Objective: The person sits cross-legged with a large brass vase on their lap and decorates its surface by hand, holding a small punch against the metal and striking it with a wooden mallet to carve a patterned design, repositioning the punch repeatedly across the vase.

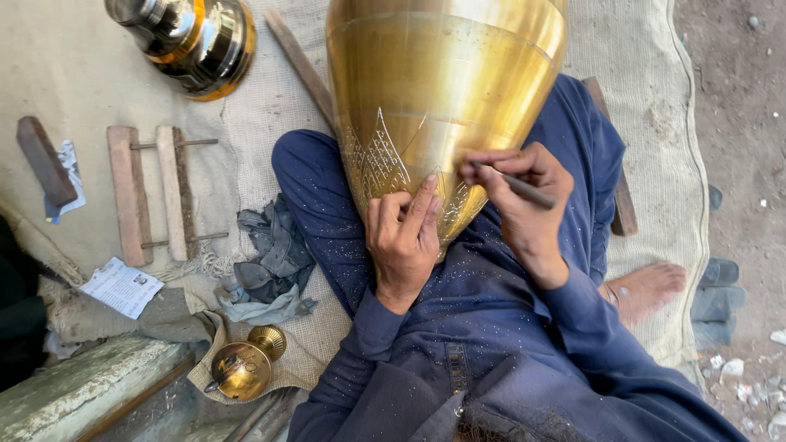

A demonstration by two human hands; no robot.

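Nearest the camera, the person's blue sleeves and lap filled the lower edge, with the torso cut off by the frame. The left hand point(403, 237) lay against the narrow lower end of the brass vessel point(446, 90), its fingers pressed together and curled, the forefinger stretched flat along the metal. Just beside it, the right hand point(520, 192) pinched a thin dark engraving tool point(524, 189) between thumb and fingers; the tool's tip sat hidden behind the fingertips, so its contact with the brass could not be made out. The vessel rested in the lap, between the knees, its long axis running away from the person, the tapered end pointing toward the body and the wide end cut off by the top edge. Engraved leaf shapes showed near the hands. A bare foot point(647, 286) lay near the mat's right edge. Toward the mat's near-left corner sat a small brass piece point(243, 366), beyond it a grey rag point(274, 266), then a wooden frame point(151, 192), and farthest, a dark polished vessel point(188, 37).
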